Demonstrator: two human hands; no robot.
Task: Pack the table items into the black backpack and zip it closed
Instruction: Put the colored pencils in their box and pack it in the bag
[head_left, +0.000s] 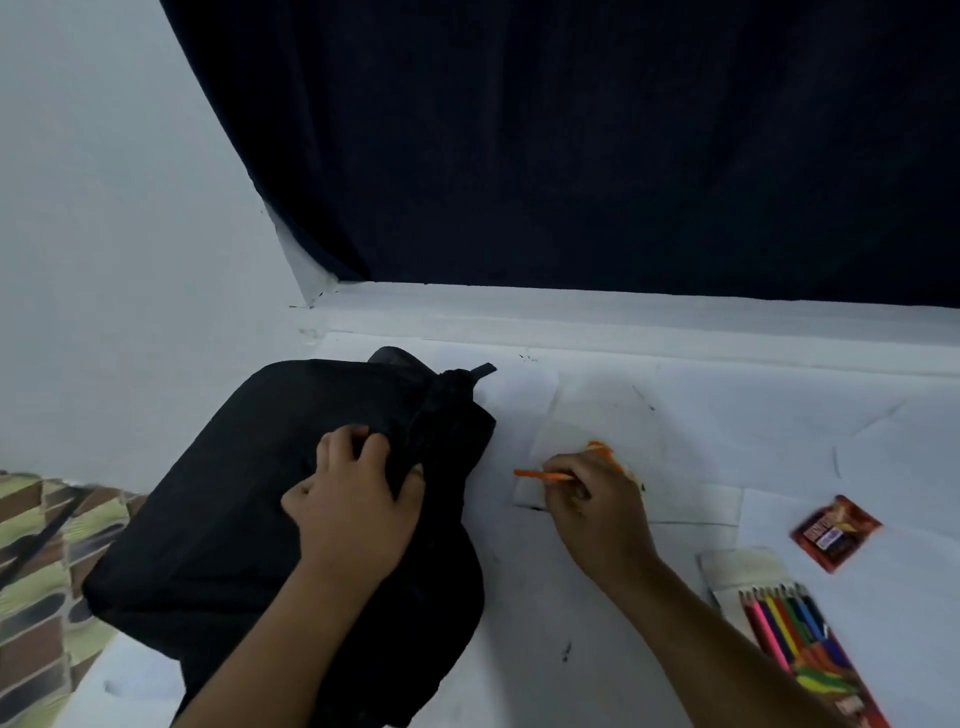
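Observation:
The black backpack lies on the left of the white table, its top end pointing away from me. My left hand grips the fabric near the backpack's upper right edge. My right hand holds an orange pencil whose tip points left toward the bag. Under that hand lies a pale card or packet with an orange patch, partly hidden. At the lower right an open box of coloured pencils rests on the table, and a small red packet lies beyond it.
A dark curtain hangs behind the table above a white ledge. A white wall rises on the left. Patterned green and brown cloth shows at the lower left beside the table.

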